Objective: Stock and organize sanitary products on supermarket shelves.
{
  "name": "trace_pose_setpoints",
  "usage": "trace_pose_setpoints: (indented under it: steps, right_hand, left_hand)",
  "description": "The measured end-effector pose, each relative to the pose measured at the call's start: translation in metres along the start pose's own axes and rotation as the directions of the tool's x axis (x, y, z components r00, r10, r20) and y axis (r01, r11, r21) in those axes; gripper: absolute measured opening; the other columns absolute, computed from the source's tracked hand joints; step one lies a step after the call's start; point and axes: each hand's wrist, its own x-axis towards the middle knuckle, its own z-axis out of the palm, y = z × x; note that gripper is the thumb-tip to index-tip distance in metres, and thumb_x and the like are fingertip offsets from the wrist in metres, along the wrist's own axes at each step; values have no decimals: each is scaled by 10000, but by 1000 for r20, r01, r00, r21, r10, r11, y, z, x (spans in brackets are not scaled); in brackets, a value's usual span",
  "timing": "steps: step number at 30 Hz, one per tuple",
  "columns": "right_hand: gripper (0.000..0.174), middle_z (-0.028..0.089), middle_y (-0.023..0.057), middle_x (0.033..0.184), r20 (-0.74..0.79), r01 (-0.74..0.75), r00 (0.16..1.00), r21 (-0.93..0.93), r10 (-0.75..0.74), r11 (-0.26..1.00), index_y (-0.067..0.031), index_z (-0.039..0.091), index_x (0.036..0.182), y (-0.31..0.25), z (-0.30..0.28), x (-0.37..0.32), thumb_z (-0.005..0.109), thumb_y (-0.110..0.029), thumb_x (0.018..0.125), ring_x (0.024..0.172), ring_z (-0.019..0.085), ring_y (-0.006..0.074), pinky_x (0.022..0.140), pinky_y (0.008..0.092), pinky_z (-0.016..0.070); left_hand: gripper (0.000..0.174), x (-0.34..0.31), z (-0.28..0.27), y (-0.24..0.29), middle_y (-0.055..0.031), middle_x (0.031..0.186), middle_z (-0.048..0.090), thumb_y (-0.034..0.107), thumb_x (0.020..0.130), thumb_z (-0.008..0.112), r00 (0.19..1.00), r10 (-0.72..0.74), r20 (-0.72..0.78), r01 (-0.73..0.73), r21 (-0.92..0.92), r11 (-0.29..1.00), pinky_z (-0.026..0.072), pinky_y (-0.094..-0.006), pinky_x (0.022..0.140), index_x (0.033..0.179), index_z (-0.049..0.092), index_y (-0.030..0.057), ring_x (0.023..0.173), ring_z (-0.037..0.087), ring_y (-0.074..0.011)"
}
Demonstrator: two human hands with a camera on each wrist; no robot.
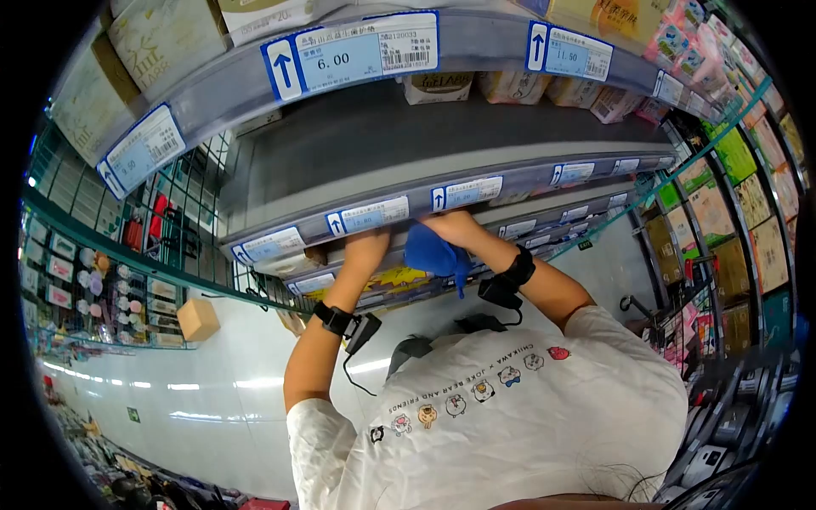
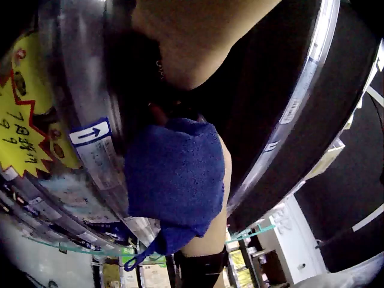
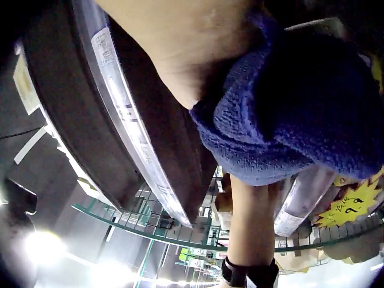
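In the head view both arms reach in under a shelf's front rail. The right hand (image 1: 455, 228) grips a bunched blue towelling cloth (image 1: 433, 251), which hangs down below the palm with a small loop at its end. Its fingers are hidden by the rail and the cloth. The left hand (image 1: 368, 245) is beside it, its fingers out of sight behind the same rail. Seen from the left wrist, the blue cloth (image 2: 177, 174) hangs in front of the right forearm. In the right wrist view the cloth (image 3: 288, 120) bulges out against the right hand (image 3: 198, 54).
Above the arms, a grey shelf (image 1: 408, 144) carries packs (image 1: 438, 87) toward its back. Price labels (image 1: 365, 215) line the rails. A green wire rack (image 1: 170, 238) stands at left, with a cardboard box (image 1: 198, 320) beyond it. Yellow starburst signs (image 3: 354, 204) hang lower down.
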Motion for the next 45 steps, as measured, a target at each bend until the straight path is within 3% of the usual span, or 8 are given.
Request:
trace_pose_setpoints:
  steps: [12,17,20,25,31,34,36,45]
  right_hand:
    - [378,584,117,1091,-47,39,998,-73,-43,997,-19,503,1174,-4,0,-42,604,-111,822,1039,528,193,935,339,383]
    - [293,622,94,1006,79,71,994,110,-80,991,-31,545,1135,-31,-32,-83,576,-115,856,928,589,147,856,288,440]
    - [290,621,77,1013,45,-43,998,129,37,991,-37,551,1143,-19,-53,-122,570,-106,861,927,579,142,845,292,444]
    - [290,616,54,973,-35,-122,991,215,133,969,-38,549,1156,13,-113,-210,565,-103,874,901,559,130,818,281,444]
    - [246,607,47,970,-343,-220,886,284,313,933,-52,580,1104,41,-183,-365,535,-65,863,882,538,95,789,252,441]
    - [217,585,14,849,-403,-260,752,547,522,796,-41,597,1069,46,-216,-435,514,-49,868,775,517,74,698,224,429]
    - [216,584,14,826,-496,-249,691,520,526,817,-35,590,1076,56,-230,-482,499,-69,883,751,531,77,675,216,433]
    - [228,608,42,823,-673,-165,321,653,666,739,-26,572,1092,47,-238,-648,481,-106,899,746,575,95,671,205,450]
  left_hand:
    - [318,-22,-8,26,-249,1087,556,171,796,551,973,-196,118,211,-137,968,388,-434,907,1070,572,10,1052,499,-419]
    - [264,-32,-2,72,-185,949,583,109,736,596,849,168,-501,-116,134,984,399,-419,847,988,610,32,901,530,-369]
    - [230,-50,11,98,-146,849,591,86,688,618,977,214,-22,-214,-190,958,435,-384,756,914,630,44,808,551,-313]
    - [219,-19,-5,228,-108,809,614,150,684,606,751,646,136,-521,-479,707,442,-347,684,873,659,53,746,561,-254]
    - [704,-22,-12,395,-83,819,529,648,704,605,637,771,-17,-117,-990,74,380,-281,687,917,657,-21,721,488,-185]
    - [327,-41,9,468,-34,843,500,460,697,730,517,856,-4,109,-992,-71,325,-265,542,765,609,164,690,410,-147]
    - [183,-64,25,496,-43,789,549,327,826,629,557,824,107,255,-966,-47,336,-279,526,744,608,165,649,436,-150]
    - [285,-94,150,625,-64,779,563,401,821,583,-72,993,-98,702,-712,-19,341,-280,546,800,606,118,643,463,-165]
